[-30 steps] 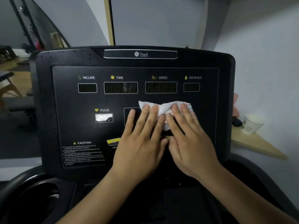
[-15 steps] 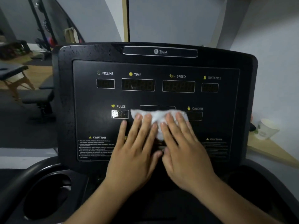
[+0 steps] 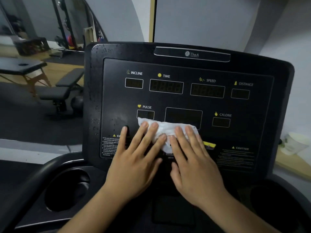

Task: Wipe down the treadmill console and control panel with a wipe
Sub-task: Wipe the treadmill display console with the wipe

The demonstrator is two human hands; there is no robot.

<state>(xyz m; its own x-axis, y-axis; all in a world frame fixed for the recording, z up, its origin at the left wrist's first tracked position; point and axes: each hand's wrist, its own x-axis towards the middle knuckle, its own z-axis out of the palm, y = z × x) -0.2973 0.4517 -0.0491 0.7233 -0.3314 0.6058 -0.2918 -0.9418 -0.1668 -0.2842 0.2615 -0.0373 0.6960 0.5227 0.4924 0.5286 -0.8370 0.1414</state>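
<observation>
A crumpled white wipe (image 3: 165, 129) lies on the black treadmill console (image 3: 185, 101), just below the PULSE window (image 3: 145, 114). The left hand (image 3: 134, 158) and right hand (image 3: 193, 160) lie flat side by side, fingers spread, fingertips pressing the wipe against the panel rather than gripping it.

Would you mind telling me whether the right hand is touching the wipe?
Touching: the head view shows the right hand with fingers pressed flat on the wipe.

Grey walls (image 3: 210, 21); dim light. Black weight bench (image 3: 65, 88) and massage table (image 3: 21, 67) to my left, wood floor (image 3: 55, 68).
</observation>
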